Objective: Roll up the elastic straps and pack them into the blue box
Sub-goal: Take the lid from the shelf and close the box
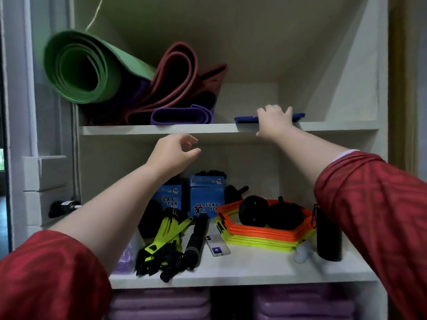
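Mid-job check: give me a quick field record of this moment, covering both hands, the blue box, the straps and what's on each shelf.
right hand: on the flat blue box, upper shelf edge
left hand: empty, fingers loosely curled, below the upper shelf
upper shelf, left: green mat, red mat, purple mat
lower shelf: yellow-black straps, phone, hexagon rings, two Lucky Star boxes
straps: unrolled, untouched

Head camera, close, facing forward into shelf unit [161,130].
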{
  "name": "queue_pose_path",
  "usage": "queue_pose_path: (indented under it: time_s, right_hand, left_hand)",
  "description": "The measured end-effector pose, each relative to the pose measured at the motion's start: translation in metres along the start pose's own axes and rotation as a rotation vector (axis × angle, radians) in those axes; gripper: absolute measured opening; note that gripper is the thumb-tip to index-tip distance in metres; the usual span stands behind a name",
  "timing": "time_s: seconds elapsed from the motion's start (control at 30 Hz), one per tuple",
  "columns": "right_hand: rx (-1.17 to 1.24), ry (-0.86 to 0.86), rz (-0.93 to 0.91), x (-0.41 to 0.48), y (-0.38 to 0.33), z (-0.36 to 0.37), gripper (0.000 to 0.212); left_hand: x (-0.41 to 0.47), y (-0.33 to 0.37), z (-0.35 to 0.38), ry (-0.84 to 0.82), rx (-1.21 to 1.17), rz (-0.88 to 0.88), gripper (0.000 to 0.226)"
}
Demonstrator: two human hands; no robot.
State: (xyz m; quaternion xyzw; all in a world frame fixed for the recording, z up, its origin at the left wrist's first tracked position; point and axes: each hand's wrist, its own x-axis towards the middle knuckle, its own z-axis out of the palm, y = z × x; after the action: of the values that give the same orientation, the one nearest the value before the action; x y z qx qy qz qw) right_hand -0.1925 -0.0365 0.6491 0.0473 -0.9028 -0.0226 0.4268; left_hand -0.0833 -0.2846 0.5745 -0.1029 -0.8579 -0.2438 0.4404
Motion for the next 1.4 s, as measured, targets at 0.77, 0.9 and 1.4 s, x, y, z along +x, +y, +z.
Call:
queue_pose_path:
  time_s: [0.77, 0.9, 1.4]
  right_hand:
    - [0.875, 0.792, -0.089, -0.099, 0.031, -0.037, 0.011]
    - [1.163, 0.597, 0.053, -0.12, 0.013, -0.038, 0.011]
    - [1.51, -0.016, 0.35, -0.227, -0.081, 0.081, 0.009]
  left_hand:
    - [-0.006, 0.02, 0.006, 0.149, -0.278, -0.098, 0.067]
    - [-0.011, 0.009, -0.006, 0.227, -0.483, -0.183, 0.054]
    - [-0.152, -0.098, 0.0, 0.41, -0.377, -0.43, 0.024]
